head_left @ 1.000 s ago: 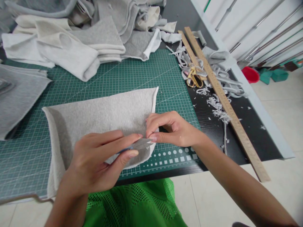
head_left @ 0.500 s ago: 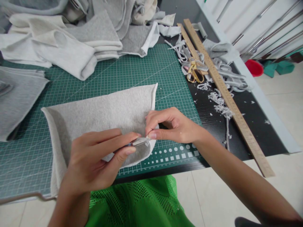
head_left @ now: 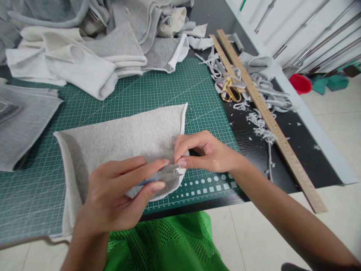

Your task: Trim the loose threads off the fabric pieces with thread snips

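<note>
A light grey piece of knit fabric (head_left: 126, 130) lies on the green cutting mat (head_left: 197, 90), its side edges curling up. My left hand (head_left: 121, 188) is closed around a pair of thread snips (head_left: 166, 175). The blades stand apart and point right, close to the fabric's right edge. My right hand (head_left: 203, 152) pinches that edge between thumb and fingertips, just beside the blade tips. The bit of fabric inside the pinch is mostly hidden by the fingers.
Piled grey and white fabric (head_left: 84, 60) fills the back left; more grey pieces (head_left: 25, 120) lie at left. To the right are gold-handled scissors (head_left: 231, 92), two wooden rulers (head_left: 270, 124) and fabric scraps (head_left: 262, 126) on the black table.
The snips' blades have gone from closed together to spread apart. My left hand has shifted slightly right, while my right hand keeps its pinch on the fabric edge.
</note>
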`<action>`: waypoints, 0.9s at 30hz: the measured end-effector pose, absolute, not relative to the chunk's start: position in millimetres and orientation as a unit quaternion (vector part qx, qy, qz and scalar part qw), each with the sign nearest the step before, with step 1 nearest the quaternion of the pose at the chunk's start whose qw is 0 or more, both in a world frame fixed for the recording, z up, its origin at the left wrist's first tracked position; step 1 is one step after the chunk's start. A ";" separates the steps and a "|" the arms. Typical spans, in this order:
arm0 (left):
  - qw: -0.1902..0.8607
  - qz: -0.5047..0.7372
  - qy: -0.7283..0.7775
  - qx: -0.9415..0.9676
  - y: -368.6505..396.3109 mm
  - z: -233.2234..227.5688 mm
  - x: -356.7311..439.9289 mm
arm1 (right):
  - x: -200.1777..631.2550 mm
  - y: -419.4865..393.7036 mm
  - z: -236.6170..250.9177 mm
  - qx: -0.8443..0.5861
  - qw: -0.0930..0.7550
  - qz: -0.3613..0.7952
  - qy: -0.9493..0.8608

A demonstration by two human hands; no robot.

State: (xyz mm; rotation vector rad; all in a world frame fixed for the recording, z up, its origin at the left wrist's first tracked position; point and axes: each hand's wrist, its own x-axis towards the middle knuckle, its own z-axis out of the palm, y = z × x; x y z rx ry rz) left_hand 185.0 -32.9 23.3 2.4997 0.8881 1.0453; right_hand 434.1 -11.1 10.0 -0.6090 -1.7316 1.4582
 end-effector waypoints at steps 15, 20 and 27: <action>0.158 0.353 0.308 0.869 -33.2 23.1 187.5 | 433.5 -11.3 9.4 -0.238 0.390 0.574 -0.679; 0.202 0.405 0.340 0.824 -36.1 24.0 178.5 | 433.4 -11.0 7.8 -0.243 0.392 0.581 -0.670; 0.210 0.391 0.333 0.832 -33.9 22.2 175.0 | 435.9 -10.9 8.3 -0.252 0.405 0.622 -0.621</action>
